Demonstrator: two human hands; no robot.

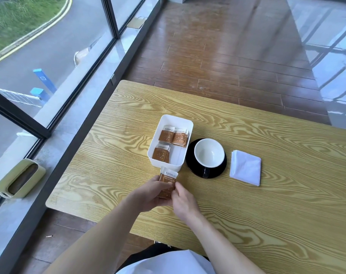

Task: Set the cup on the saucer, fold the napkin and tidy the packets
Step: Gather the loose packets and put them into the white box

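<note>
A white cup (208, 153) stands on a black saucer (192, 165) in the middle of the wooden table (267, 204). Right of it lies a white napkin (245, 168), folded into a square. A white rectangular tray (169, 123) left of the saucer holds three small stacks of brown and white packets (166, 134). Just in front of the tray, both hands hold a small stack of the same packets (168, 177). My left hand (151, 194) grips it from the left and my right hand (185, 199) pinches its right edge.
A floor-to-ceiling window runs along the left side of the table. A pale green container (21, 178) sits on the sill ledge by the glass. Dark wooden floor lies beyond the table's far edge.
</note>
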